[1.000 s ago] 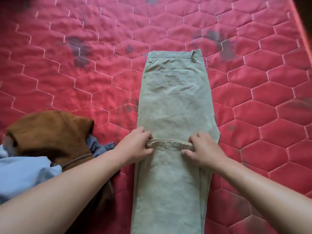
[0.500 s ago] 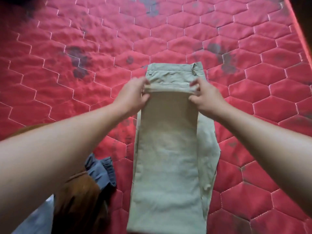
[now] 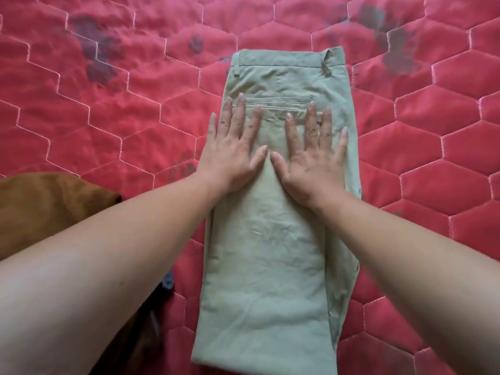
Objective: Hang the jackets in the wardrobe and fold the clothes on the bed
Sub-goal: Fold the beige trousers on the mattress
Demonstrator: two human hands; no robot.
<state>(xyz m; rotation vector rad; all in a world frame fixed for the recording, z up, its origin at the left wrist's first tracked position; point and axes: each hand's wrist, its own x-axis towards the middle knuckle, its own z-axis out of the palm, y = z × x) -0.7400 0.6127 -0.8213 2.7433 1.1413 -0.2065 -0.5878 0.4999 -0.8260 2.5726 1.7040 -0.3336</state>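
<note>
Your left hand (image 3: 234, 155) and right hand (image 3: 313, 158) no longer pinch — they press flat on the trousers (image 3: 267, 253) on the bed (image 3: 108, 117), each grip wide, holding nothing.

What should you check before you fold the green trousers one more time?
1. Hands free: ok. Left hand and right hand lie flat and open on the trousers.
2. Top layer smooth: not ok. Wrinkles show below the hands.
3. Side edges matched: not ok. The under layer sticks out on the right.
4. Leg ends straight: cannot tell. Fingers cover them.
5. Brown garment clear: ok. It lies left of the trousers, not on them.
</note>
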